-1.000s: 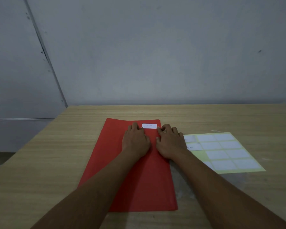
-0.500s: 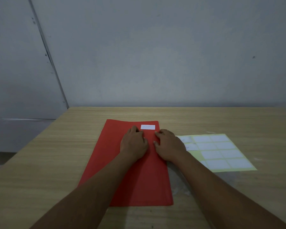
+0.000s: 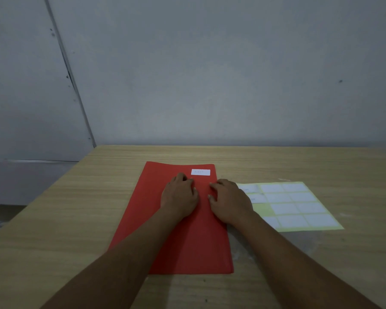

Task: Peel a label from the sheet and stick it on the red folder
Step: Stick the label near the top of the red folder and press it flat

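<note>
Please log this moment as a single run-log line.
label stuck on red folder | left hand, right hand flat, empty | label sheet right

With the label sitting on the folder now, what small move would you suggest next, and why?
Probably lift both hands clear. The label lies flat near the far right corner of the folder, and the left hand and right hand rest just short of it, touching neither it nor the sheet, so nothing seems left to press.
</note>
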